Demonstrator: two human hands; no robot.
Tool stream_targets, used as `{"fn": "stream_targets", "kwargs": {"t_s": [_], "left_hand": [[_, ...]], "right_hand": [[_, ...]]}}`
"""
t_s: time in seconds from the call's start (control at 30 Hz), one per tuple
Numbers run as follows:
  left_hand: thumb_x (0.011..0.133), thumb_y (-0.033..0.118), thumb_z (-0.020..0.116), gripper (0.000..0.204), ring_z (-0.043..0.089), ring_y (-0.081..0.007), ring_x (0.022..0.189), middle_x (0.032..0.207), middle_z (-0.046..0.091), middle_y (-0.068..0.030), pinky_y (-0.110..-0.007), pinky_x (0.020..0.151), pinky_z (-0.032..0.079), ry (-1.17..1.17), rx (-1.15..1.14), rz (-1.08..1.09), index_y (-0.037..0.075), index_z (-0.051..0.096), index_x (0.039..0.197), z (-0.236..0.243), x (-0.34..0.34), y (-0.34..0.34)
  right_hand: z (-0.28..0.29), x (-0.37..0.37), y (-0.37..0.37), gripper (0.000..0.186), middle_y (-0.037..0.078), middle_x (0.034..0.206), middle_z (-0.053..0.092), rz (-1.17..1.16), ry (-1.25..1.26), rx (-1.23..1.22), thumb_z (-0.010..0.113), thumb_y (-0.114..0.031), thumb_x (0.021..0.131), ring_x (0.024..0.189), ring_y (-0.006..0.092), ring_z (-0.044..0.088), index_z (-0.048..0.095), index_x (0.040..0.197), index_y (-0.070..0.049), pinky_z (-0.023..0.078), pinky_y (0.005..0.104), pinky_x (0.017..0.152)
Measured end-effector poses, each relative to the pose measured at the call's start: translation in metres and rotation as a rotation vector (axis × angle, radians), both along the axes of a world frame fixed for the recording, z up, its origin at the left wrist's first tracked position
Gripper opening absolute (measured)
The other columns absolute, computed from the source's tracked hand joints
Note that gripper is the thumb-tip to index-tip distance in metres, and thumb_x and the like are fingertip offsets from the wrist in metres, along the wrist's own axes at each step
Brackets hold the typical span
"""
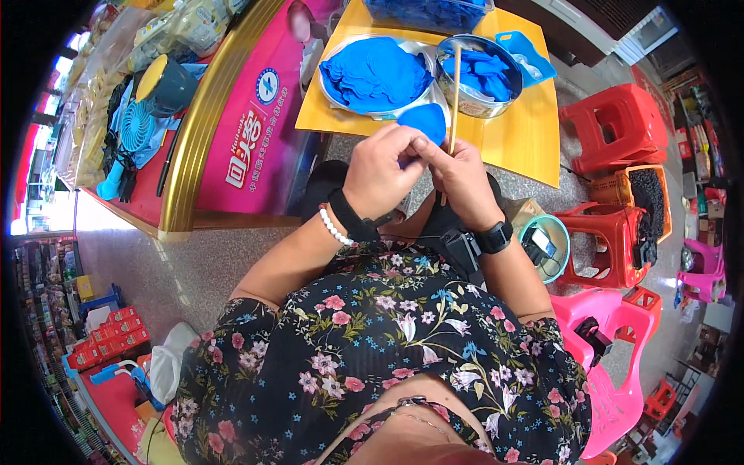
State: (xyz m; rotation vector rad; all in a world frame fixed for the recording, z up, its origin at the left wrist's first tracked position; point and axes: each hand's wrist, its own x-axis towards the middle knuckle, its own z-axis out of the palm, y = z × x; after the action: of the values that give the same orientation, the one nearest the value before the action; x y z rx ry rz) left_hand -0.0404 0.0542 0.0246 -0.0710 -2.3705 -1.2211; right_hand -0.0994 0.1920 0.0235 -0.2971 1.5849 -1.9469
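My two hands meet in front of me, just over the near edge of a yellow board [519, 147]. My left hand [385, 169] is closed, with a thin blue rounded piece [423, 121] pinched at its fingers; its material cannot be told. In my right hand [468, 182] a slim light wooden stick [456, 93] is gripped, standing up past the fingers. The thumbs come together, and the fingers behind them are partly hidden. Beyond the hands, a heap of similar blue pieces [372, 74] fills a white plate, and a round tin [484, 108] beside it holds more.
A clear box [426, 17] of blue pieces and a blue basket [530, 66] stand at the board's far side. Left is a pink, gold-edged counter [180, 155] with a small fan [137, 126]. Red stools [620, 128], a teal bucket [559, 260] and a pink chair [620, 387] stand right.
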Motion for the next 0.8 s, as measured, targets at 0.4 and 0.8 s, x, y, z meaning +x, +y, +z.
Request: {"fn": "stream_targets", "kwargs": {"t_s": [0.4,0.8], "left_hand": [[0.088,0.015,0.064,0.027,0.060,-0.0086,0.085,0.098,0.065,-0.0038,-0.024,0.079,0.048,-0.347,0.912,-0.230,-0.001,0.062,0.109,-0.003,0.006,-0.022],[0.088,0.014,0.063,0.022,0.061,-0.0073,0.083,0.096,0.066,-0.0031,-0.022,0.074,0.050,-0.178,0.903,-0.166,0.000,0.064,0.106,0.006,0.007,-0.009]], "right_hand": [[0.005,0.000,0.006,0.017,-0.009,0.061,0.050,0.006,0.049,0.025,0.067,-0.022,0.086,0.050,-0.0005,0.037,0.060,0.077,-0.010,0.026,0.0174,0.044],[0.012,0.004,0.012,0.015,-0.008,0.065,0.053,-0.015,0.076,0.030,0.067,-0.019,0.086,0.055,0.0006,0.039,0.062,0.080,-0.006,0.029,0.0182,0.048]]}}
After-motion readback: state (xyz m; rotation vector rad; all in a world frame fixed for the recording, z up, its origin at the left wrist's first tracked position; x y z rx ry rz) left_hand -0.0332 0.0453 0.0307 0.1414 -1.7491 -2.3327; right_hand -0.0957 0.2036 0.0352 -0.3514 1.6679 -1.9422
